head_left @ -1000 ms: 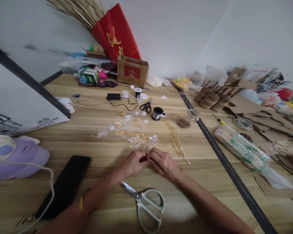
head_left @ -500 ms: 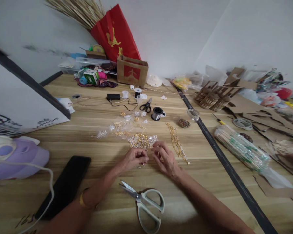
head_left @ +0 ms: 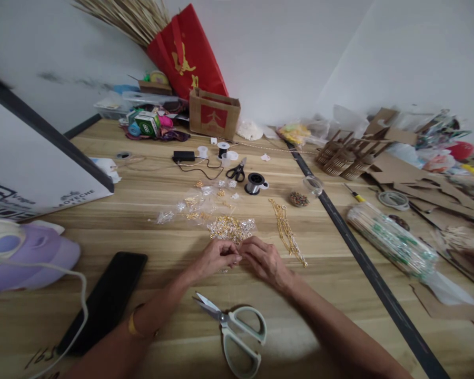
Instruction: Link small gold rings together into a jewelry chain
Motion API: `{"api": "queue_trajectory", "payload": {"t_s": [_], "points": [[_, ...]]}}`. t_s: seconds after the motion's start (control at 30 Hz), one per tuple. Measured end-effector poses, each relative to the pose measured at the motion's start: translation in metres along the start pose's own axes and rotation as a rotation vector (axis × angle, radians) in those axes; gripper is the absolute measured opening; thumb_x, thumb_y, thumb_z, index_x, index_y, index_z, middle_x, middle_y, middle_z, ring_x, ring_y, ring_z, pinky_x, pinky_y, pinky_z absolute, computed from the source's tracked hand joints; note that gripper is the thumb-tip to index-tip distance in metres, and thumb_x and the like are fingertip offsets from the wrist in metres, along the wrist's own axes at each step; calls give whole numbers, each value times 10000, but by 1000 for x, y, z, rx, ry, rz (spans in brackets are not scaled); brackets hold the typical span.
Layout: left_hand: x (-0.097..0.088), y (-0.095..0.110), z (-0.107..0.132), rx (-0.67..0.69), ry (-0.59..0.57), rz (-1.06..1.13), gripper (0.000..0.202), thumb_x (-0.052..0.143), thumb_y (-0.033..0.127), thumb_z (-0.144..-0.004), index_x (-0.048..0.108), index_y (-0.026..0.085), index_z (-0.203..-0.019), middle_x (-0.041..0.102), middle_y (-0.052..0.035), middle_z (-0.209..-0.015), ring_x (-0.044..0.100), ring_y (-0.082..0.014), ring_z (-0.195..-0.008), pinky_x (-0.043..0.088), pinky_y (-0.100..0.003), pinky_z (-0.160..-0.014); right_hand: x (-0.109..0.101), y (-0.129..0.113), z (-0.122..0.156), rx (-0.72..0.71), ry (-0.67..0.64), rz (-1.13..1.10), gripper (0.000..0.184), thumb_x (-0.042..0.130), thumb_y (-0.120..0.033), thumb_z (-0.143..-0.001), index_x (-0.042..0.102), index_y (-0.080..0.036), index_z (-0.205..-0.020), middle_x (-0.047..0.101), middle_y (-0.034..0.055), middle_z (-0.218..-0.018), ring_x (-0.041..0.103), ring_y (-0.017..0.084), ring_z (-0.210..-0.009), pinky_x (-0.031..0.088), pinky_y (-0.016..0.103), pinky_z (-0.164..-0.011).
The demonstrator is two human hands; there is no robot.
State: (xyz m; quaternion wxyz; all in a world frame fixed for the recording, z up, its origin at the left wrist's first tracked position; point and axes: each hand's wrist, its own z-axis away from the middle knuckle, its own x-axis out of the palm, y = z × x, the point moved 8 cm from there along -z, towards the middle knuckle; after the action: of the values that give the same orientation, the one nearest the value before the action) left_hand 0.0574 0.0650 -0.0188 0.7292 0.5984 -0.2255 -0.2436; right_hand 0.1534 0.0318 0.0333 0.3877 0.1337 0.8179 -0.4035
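My left hand point(head_left: 220, 256) is closed in a pinch just in front of a pile of gold and silver jewelry pieces point(head_left: 227, 228). Meeting it at the fingertips, my right hand point(head_left: 263, 259) is pinched as well. What lies between the fingers is too small to make out. A few tiny silvery bits point(head_left: 223, 270) rest on the table below my left hand. Gold and silver chains point(head_left: 286, 231) lie to the right of my right hand. White-handled scissors point(head_left: 226, 321) lie partly spread between my forearms.
A black phone point(head_left: 106, 300) and a purple plush item point(head_left: 43, 255) are at left. Behind the pile are small bags of findings point(head_left: 193, 202), a wire spool point(head_left: 255, 183) and black scissors point(head_left: 237, 170). Right of the chains stands a bead jar point(head_left: 299, 198); wrapped sticks point(head_left: 391, 237) lie beyond the dark strip.
My right hand has moved left and its fingers have come together, so that they now meet my left fingertips. My left hand has stayed nearly in place.
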Motion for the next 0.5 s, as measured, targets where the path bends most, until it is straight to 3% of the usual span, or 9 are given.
{"api": "queue_trajectory", "payload": {"t_s": [0.5], "points": [[-6, 6, -1, 117, 131, -285, 170, 614, 272, -728, 547, 138, -647, 509, 21, -590, 454, -102, -574, 355, -204, -533, 5, 7, 2, 85, 3, -91, 108, 420, -207, -941, 521, -183, -910, 573, 53, -828, 562, 146, -717, 452, 246, -647]]}}
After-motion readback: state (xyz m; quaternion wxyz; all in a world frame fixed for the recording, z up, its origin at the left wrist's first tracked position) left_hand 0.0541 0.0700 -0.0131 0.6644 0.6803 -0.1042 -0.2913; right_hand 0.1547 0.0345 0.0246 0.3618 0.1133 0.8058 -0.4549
